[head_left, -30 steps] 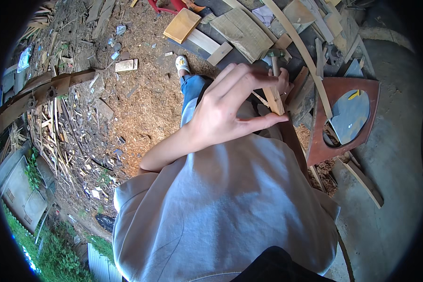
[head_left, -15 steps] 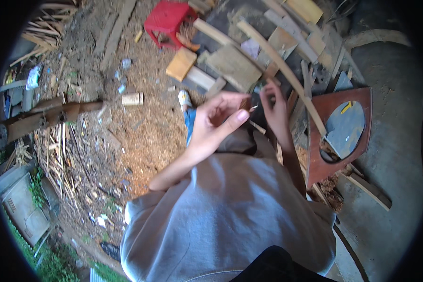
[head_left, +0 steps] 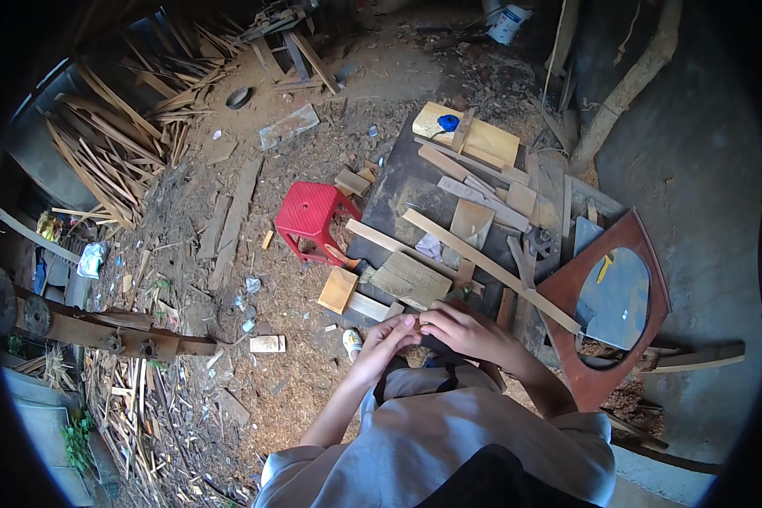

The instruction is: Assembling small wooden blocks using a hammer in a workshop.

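Observation:
My left hand and my right hand meet in front of my body with fingertips nearly touching. Thumb and fingers of the left are pinched together on a small brown piece, mostly hidden by the fingers. The right hand's fingers are curled in and closed at the same spot; what they hold, if anything, is hidden. Just beyond the hands lies a flat weathered board on a low dark work surface. Long pale wood strips lie across that surface to the right.
A red plastic stool stands ahead, left of the work surface. A yellowish block lies near it. At right leans a reddish-brown panel with an oval opening. A blue tape measure rests farther off. Scrap wood piles up at left.
The view has tilted up, showing more of the far ground. My right hand has come in to meet the left, and its fingers have closed. The brown piece is now largely covered.

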The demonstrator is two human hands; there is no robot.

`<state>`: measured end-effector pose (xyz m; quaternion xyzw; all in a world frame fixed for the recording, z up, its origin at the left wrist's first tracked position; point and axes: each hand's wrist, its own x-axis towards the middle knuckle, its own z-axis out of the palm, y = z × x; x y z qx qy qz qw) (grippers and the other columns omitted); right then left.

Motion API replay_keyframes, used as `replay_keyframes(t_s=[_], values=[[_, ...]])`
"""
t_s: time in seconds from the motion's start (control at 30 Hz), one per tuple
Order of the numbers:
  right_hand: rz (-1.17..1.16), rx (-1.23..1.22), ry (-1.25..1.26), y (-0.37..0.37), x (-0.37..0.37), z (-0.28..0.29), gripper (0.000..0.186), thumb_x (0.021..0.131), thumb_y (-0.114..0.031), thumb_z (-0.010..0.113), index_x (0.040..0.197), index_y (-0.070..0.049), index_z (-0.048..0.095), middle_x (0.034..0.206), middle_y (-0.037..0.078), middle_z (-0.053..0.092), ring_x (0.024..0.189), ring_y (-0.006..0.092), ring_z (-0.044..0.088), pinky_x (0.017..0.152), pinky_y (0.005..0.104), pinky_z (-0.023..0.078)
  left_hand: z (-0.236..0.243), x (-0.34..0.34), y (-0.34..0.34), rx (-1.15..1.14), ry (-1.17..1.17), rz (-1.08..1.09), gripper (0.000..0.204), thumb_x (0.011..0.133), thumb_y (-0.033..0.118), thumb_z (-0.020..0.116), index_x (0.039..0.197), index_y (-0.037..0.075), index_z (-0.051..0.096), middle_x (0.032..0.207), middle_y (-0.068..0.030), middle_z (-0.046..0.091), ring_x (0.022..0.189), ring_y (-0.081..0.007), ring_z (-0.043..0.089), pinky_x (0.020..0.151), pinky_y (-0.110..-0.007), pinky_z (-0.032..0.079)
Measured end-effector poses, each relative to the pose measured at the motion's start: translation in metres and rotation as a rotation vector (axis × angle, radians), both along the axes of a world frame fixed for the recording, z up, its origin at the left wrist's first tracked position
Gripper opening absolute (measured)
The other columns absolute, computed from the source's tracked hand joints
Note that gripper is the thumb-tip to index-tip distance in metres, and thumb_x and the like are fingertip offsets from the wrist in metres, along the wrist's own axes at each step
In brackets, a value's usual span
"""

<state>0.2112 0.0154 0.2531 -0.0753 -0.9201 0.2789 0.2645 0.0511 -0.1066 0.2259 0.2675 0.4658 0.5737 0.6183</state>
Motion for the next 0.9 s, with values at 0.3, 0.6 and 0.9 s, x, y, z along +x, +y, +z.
replay_keyframes(t_s=[0.3, 0.6, 0.9], values=[[0.230, 0.144, 0.059, 0.003, -0.002, 0.007, 0.015, 0.077, -0.004, 0.064, 0.080, -0.003, 0.050, 0.078, 0.008, 0.050, 0.074, 0.0258, 0.058, 0.066, 0.0367, 0.049, 0.022, -0.002, -0.008, 0.015, -0.212, -0.140, 0.040, 0.097, 0.026, 0.052, 0.120, -0.007, 0.052, 0.107, -0.0091, 0.061, 0.099, -0.0148, 0.058, 0.092, -0.029, 0.046], [0.132, 0.032, 0.201, -0.004, -0.006, 0.030, 0.014, 0.077, 0.001, 0.061, 0.086, -0.002, 0.052, 0.080, 0.010, 0.053, 0.076, 0.0278, 0.057, 0.067, 0.0371, 0.049, 0.037, 0.006, -0.006, 0.479, 0.355, 0.051, 0.047, 0.089, 0.012, 0.061, 0.131, -0.004, 0.045, 0.119, -0.0114, 0.045, 0.115, -0.0204, 0.048, 0.101, -0.034, 0.039], [-0.130, -0.261, 0.309, -0.028, -0.004, 0.017, 0.032, 0.078, -0.013, 0.074, 0.099, -0.002, 0.052, 0.082, 0.008, 0.054, 0.067, 0.0183, 0.053, 0.057, 0.0308, 0.045, 0.043, 0.026, -0.019, 0.458, 0.465, 0.175, 0.051, 0.099, 0.029, 0.043, 0.137, -0.004, 0.039, 0.127, -0.0167, 0.051, 0.117, -0.0253, 0.049, 0.100, -0.036, 0.036]])
